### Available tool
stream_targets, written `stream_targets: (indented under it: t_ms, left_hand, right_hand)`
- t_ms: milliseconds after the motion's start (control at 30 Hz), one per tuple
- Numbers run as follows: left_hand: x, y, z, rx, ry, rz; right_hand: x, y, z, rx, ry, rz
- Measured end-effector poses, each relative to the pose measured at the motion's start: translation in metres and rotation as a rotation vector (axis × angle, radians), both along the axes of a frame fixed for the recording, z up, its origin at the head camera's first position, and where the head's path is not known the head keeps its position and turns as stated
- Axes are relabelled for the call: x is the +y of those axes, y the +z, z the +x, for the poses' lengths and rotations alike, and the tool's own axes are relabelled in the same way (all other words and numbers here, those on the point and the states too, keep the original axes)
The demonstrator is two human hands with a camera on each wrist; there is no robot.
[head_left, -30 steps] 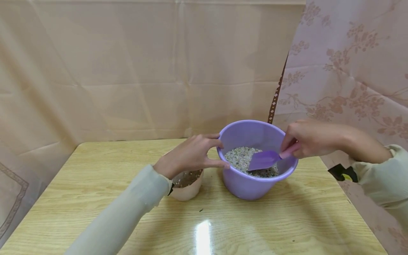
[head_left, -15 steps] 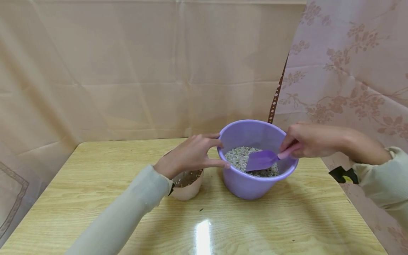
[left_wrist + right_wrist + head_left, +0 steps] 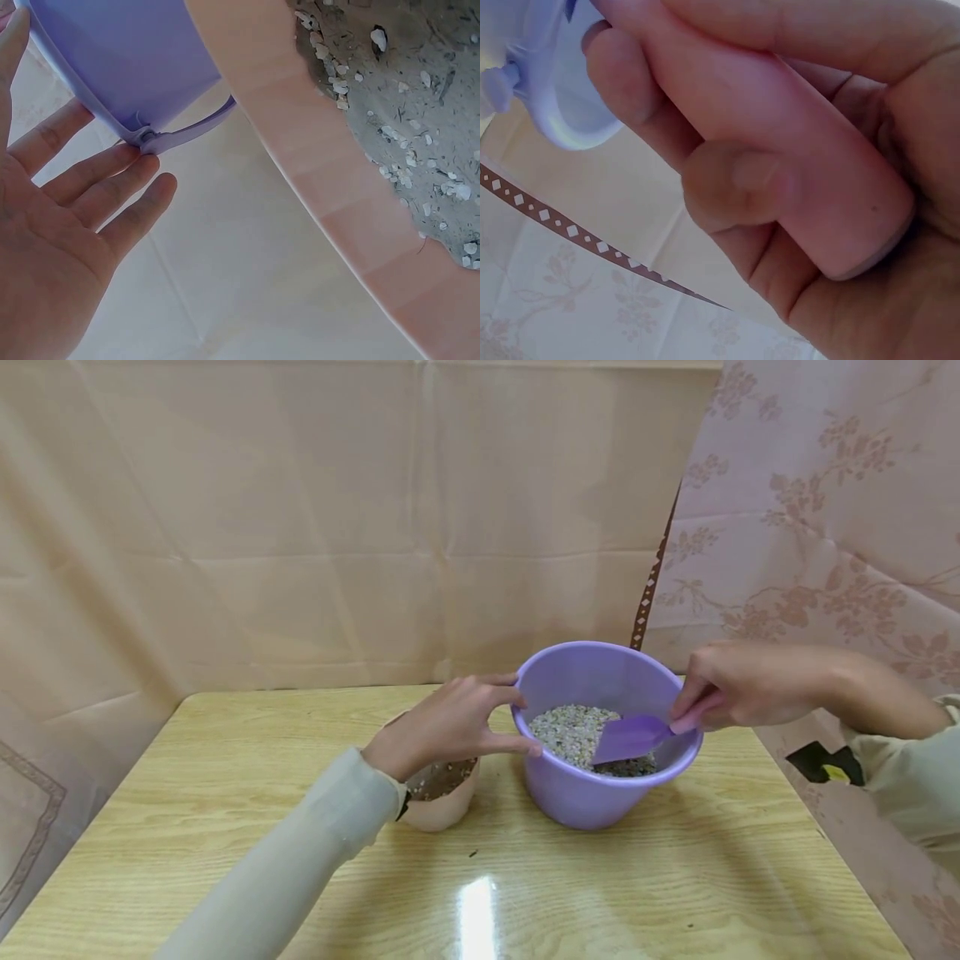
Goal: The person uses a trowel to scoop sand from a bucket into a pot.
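A purple bucket (image 3: 577, 802), partly filled with pale gravel-like grains (image 3: 566, 731), stands on the table. In the head view, my left hand (image 3: 450, 727) holds its left rim, thumb and index finger spread along the edge. The other fingers (image 3: 120, 195) lie near the bucket's handle joint in the left wrist view. My right hand (image 3: 742, 685) grips the pink handle (image 3: 780, 135) of a small trowel. The trowel's purple blade (image 3: 633, 737) is tilted inside the bucket, its tip at the grains. Below my left forearm sits a beige pot (image 3: 442, 810), partly hidden.
Dark material and scattered pale bits (image 3: 409, 157) lie inside the pot. The wooden table (image 3: 300, 860) has a few dark specks on it. Beige cloth (image 3: 337, 527) hangs behind, and a floral cloth (image 3: 825, 527) hangs at the right.
The trowel first shifts slightly left in the grains. My right hand then draws it back to the right. My left hand, the bucket and the pot stay in place.
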State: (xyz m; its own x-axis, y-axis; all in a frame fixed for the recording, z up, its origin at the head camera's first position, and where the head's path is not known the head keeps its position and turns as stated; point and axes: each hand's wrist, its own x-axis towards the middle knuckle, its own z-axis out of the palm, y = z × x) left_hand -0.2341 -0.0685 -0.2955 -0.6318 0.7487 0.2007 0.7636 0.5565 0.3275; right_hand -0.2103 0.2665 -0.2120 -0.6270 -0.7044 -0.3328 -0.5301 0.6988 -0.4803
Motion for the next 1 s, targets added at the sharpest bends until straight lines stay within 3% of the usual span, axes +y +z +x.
stream_targets:
  t_ms: [133, 333, 1000]
  left_hand:
    - [0.0, -0.001, 0.0, 0.002, 0.001, -0.006]
    - [0.0, -0.001, 0.0, -0.005, 0.008, -0.006]
    - [0.001, 0.0, -0.002, -0.009, 0.006, -0.009]
  right_hand:
    - [-0.001, 0.005, -0.001, -0.036, -0.007, 0.041]
    - [-0.009, 0.003, -0.002, -0.017, 0.009, 0.08]
    - [-0.026, -0.025, -0.008, 0.061, -0.075, 0.077]
